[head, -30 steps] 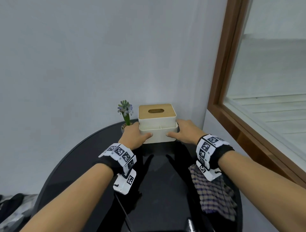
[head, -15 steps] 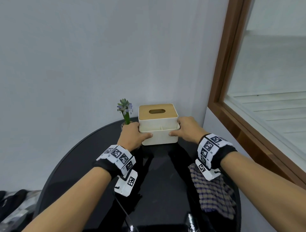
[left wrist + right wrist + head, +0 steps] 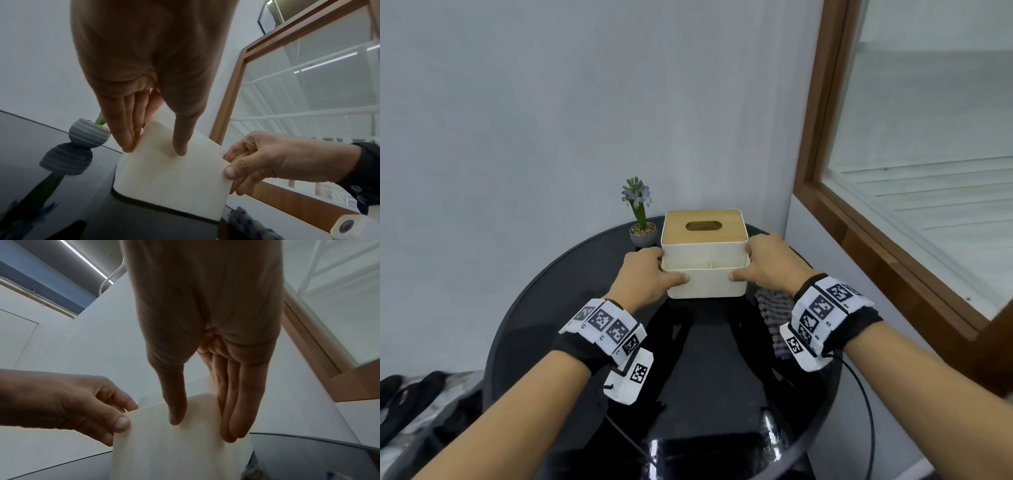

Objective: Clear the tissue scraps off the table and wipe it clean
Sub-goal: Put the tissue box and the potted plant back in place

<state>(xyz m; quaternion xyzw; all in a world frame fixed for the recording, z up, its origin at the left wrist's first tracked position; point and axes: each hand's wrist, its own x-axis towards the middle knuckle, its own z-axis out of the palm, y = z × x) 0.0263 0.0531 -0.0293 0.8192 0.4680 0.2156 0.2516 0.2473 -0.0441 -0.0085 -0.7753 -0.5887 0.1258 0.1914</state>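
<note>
Gripping the tissue box (image 3: 704, 255) at both sides, my left hand (image 3: 645, 275) and right hand (image 3: 770, 262) pinch it with thumbs in front. No tissue scraps show on the counter (image 3: 544, 329). Risks: toppling the plant pot (image 3: 642, 234) just beside; the checked cloth (image 3: 774, 315) snagging underneath.

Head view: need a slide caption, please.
Left hand and right hand grip the tissue box on the black table.
</note>
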